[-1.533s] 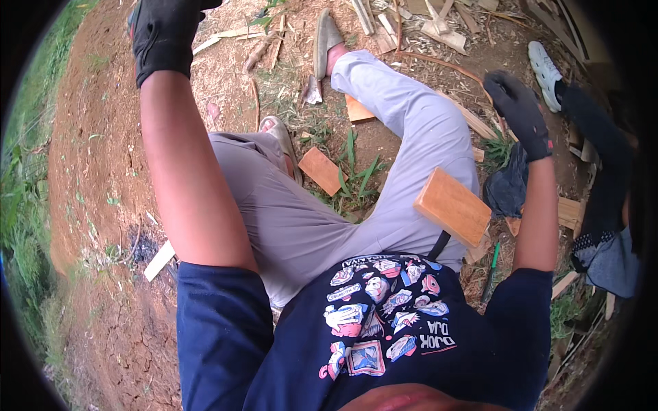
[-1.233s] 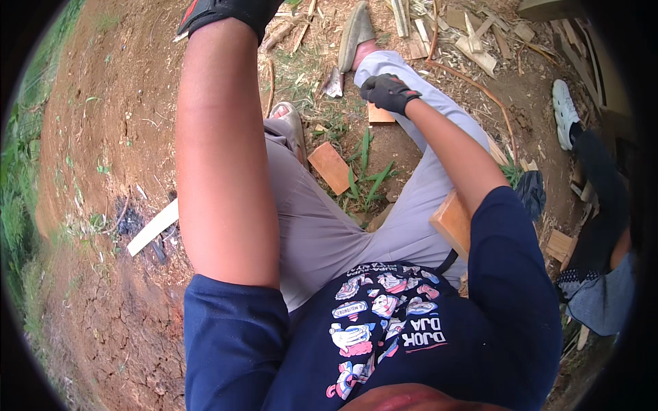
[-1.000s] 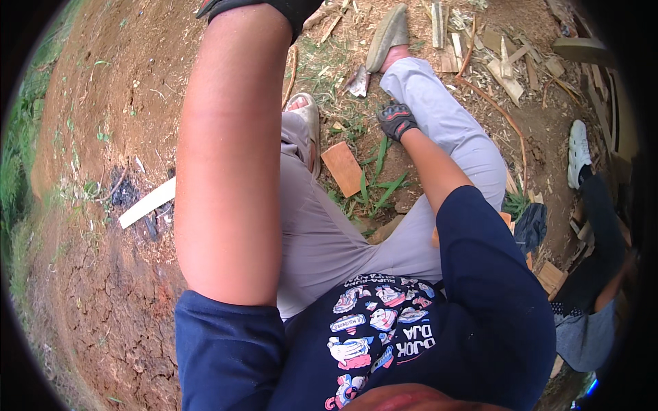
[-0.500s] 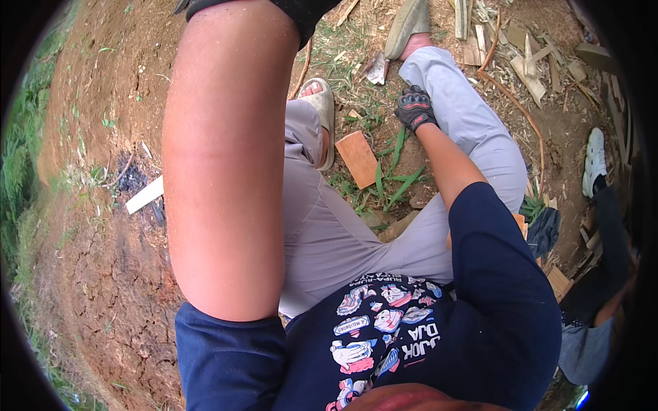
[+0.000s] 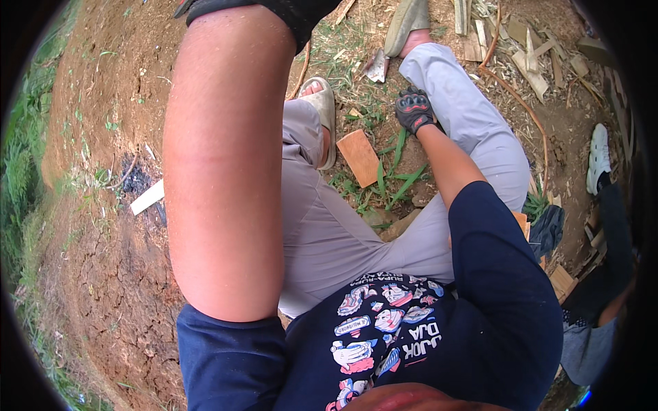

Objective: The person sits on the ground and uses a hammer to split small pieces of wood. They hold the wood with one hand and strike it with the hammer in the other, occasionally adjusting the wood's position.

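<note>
My left arm rises close to the camera. Only the black glove of my left hand [image 5: 301, 15] shows at the top edge, and its fingers are out of the picture. Lower down, my right hand [image 5: 414, 111] wears a black glove with red marks and rests beside my right shin, against or close to the grey trouser leg [image 5: 466, 103]. Its fingers are curled in; whatever they may hold is hidden. A reddish-brown wooden block [image 5: 358, 158] lies on the ground between my legs, left of that hand, next to some green blades of grass [image 5: 401, 181].
Wood offcuts [image 5: 531, 75] and shavings litter the upper right, where a brown cable [image 5: 517, 103] curves past my leg. A pale wood strip [image 5: 147, 198] lies by charred soil at left. Another person's white shoe [image 5: 598, 159] and dark-clothed leg are at far right.
Both arms are almost still; my left arm and glove have shifted only slightly. The view has moved a little.
</note>
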### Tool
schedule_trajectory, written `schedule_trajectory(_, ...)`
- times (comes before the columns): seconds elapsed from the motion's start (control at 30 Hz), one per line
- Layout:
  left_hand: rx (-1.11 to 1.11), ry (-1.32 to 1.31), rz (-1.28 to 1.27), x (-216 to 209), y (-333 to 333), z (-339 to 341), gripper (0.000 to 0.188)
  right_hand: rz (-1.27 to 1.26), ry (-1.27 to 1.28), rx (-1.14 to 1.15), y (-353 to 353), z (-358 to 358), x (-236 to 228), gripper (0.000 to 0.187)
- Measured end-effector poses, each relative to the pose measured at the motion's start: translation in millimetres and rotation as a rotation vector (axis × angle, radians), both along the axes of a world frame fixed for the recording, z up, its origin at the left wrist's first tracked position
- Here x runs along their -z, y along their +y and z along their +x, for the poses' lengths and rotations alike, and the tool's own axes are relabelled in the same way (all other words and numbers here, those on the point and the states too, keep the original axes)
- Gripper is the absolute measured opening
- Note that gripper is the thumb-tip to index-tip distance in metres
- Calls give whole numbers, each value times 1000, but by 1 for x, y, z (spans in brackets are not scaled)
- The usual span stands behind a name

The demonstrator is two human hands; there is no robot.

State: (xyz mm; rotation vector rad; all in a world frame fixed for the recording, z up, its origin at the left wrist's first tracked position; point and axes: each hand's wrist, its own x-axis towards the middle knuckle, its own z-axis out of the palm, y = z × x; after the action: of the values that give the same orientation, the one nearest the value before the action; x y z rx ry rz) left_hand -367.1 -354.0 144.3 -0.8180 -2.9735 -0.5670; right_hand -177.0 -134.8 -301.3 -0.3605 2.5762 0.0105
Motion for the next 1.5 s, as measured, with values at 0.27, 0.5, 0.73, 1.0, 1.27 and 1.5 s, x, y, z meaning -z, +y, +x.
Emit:
schedule_trajectory(0.27, -428, -373, 180, -42, 47, 21, 44, -27, -83, 22, 31, -13, -25, 29)
schedule_trajectory(0.5, -191, -256, 269, -28, 42, 28, 45, -395, -42, 325, 56, -68, -145, 35)
schedule_trajectory(0.73, -61, -478, 348, 16, 23, -31, 62, -800, 320, 739, 160, -70, -292, 24)
schedule_trajectory(1.0, -128, -460, 263, 17, 20, -36, 52, -269, 588, 1071, 310, 167, -407, 38)
schedule_trajectory(1.27, 57, -449, 199, 42, 69, -27, 54, 50, 630, 1752, 336, 458, -392, 43)
schedule_trajectory(1.5, 231, -330, 104, 39, 106, 2, 53, 209, 288, 1638, 361, 412, -359, 43)
